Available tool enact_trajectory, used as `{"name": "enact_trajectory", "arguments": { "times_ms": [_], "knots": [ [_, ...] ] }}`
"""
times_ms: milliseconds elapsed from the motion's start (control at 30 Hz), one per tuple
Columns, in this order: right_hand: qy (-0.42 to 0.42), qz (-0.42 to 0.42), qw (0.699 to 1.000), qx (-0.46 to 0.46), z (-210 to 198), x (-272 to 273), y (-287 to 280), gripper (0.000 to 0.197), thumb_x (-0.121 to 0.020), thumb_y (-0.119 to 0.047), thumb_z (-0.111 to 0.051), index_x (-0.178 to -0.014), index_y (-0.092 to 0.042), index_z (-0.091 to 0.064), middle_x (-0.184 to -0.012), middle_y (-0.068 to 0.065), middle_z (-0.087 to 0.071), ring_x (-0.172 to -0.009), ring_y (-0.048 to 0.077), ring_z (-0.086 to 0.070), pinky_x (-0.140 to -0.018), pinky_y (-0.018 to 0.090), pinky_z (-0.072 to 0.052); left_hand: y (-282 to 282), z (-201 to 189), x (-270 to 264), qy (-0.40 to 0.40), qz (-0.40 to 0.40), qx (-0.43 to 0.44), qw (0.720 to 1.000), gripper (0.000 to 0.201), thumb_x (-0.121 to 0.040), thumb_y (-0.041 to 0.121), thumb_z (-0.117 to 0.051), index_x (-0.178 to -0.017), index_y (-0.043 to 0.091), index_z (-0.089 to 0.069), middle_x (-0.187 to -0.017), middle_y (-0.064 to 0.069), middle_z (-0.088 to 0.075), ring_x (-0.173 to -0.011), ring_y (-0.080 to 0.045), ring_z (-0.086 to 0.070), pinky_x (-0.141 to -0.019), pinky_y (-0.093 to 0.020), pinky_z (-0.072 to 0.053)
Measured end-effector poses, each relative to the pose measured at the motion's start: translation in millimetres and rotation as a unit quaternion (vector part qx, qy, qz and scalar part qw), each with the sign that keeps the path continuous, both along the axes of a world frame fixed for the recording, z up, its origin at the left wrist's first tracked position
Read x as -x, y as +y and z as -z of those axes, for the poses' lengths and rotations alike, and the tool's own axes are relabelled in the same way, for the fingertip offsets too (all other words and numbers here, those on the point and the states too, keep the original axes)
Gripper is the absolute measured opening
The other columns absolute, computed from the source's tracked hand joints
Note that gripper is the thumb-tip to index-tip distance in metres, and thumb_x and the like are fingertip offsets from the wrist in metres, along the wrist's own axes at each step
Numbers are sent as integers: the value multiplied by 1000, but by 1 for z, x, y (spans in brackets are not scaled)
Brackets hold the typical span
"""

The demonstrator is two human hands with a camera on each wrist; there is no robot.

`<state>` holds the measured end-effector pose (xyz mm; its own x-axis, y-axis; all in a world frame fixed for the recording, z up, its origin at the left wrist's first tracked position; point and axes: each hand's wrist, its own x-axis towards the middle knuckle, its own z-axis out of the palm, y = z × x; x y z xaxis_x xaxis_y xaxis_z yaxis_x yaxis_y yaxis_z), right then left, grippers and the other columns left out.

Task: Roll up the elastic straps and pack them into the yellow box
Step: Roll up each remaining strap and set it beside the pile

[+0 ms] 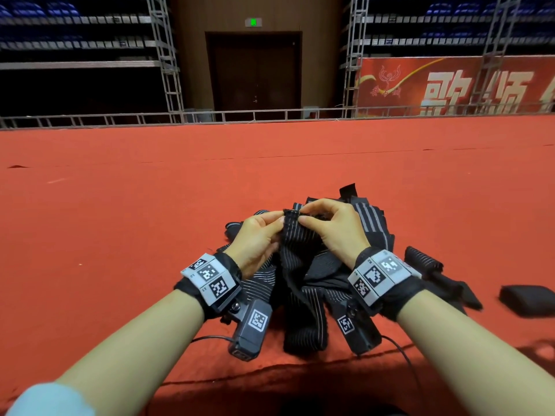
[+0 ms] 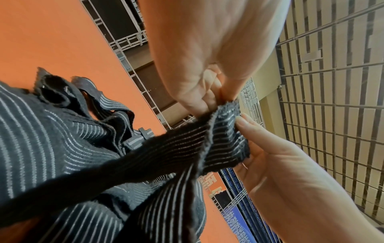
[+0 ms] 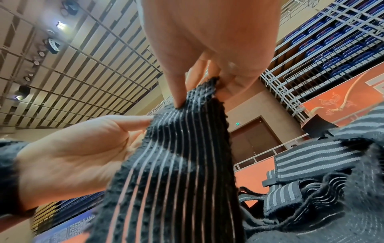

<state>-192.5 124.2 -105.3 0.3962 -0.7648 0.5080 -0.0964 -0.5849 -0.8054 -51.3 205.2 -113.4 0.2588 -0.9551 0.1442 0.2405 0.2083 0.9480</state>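
- While both hands are raised over the pile, the left hand [image 1: 260, 235] and the right hand [image 1: 333, 226] pinch the top end of one strap [image 1: 297, 232] between thumb and fingertips; the other fingers are loosely bent and hold nothing else.
- In the right wrist view the right hand's fingers [image 3: 178, 92] press the end from above, and the left hand's fingers meet its side edge.
- The strap hangs down from the hands into the pile [image 1: 315, 283] of other straps, which lies on the red carpet [image 1: 150, 190].
- I judge that the step is to begin the roll. To do it well, the first fold should be small and tight, with both edges level, because a crooked start will give a cone.
- The hanging part should be kept a little stretched and free from the pile, so it does not drag the others.
- One dark bundle [image 1: 528, 300] lies to the right, perhaps a finished roll.
- The yellow box is not visible in any view.
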Motion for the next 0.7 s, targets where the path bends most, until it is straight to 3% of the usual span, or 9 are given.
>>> {"name": "enact_trajectory", "arguments": {
  "times_ms": [100,233,333,467,567,700],
  "knots": [
    [13,7,1000,9,0,-2,-2,13,-78,-18,-78,-76,-28,-70,-79,-9,-70,-84,7,-64,-83,29,-52,0,1,-1,-9,-5,-9,1000,21,-97,5,-51,-108,0,-67,-92,-11,-72,-79,-14,-67,-71,-23,-57],
    [50,15,998,44,2,-3,-3,10,-76,-21,-79,-79,-27,-71,-78,-11,-69,-79,4,-62,-75,22,-50,3,-1,2,-28,-23,-21,999,17,-96,11,-53,-86,3,-65,-62,0,-66,-52,-6,-60,-52,-16,-50],
    [67,10,995,70,3,-2,1,18,-77,-23,-79,-92,-26,-69,-78,-11,-66,-76,1,-60,-70,16,-46,1,3,2,-129,-66,-27,989,11,-93,15,-62,-92,6,-69,-79,-6,-72,-68,-10,-69,-59,-18,-53],
    [45,-9,997,54,8,4,-2,34,-80,-16,-75,-109,-27,-61,-94,-8,-63,-92,8,-62,-80,22,-50,1,7,-4,-148,-103,-14,984,13,-94,10,-58,-97,2,-69,-86,-11,-73,-73,-13,-70,-66,-24,-58],
    [12,-22,1000,6,13,11,-6,32,-82,-5,-71,-106,-24,-62,-90,-5,-64,-84,11,-64,-77,23,-53,3,7,-8,-179,-121,-1,976,15,-95,11,-57,-96,3,-69,-84,-9,-73,-72,-12,-69,-68,-26,-58],
    [-14,-22,999,-27,17,11,-10,29,-81,-4,-72,-98,-27,-65,-84,-5,-66,-79,12,-65,-79,24,-55,6,5,-7,-215,-117,9,969,17,-96,11,-55,-88,11,-70,-80,-2,-73,-72,-7,-69,-69,-24,-58]
  ]
}}
